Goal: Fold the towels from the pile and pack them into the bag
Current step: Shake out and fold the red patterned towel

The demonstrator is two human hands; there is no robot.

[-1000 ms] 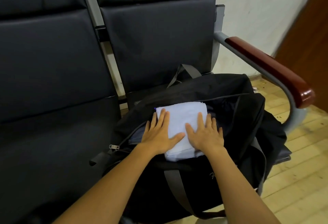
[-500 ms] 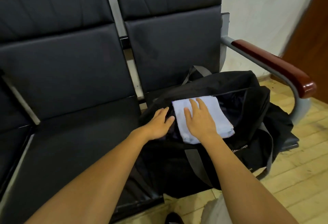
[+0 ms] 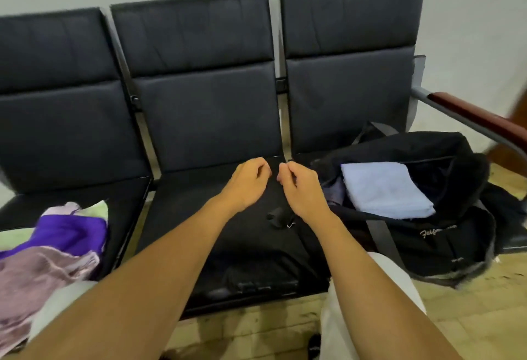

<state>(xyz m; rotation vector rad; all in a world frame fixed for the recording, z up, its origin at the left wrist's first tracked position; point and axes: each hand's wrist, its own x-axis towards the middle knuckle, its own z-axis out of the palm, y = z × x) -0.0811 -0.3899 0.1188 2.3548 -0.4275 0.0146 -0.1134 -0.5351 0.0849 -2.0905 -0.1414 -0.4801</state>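
Black padded bench seats (image 3: 205, 120), three in a row against a pale wall; wood-plank floor (image 3: 470, 317) below.

Both hands over the middle seat: left hand (image 3: 245, 181) and right hand (image 3: 299, 185) close together, fingers loosely curled, holding nothing. One black bag (image 3: 427, 234) on the right seat, unzipped, grey strap across its front, pale script on its side too blurred to read. One light-blue folded towel (image 3: 382, 188) lies flat in the bag opening, a neat rectangle. Unfolded pile (image 3: 51, 248) sits on the left seat, well apart from the bag: purple, mauve-pink and pale-green cloth, crumpled; exact piece count can't be told. Wood-topped armrest (image 3: 479, 120) at the right end of the bench. Small black item (image 3: 278, 215) on the middle seat near the right wrist, can't identify.
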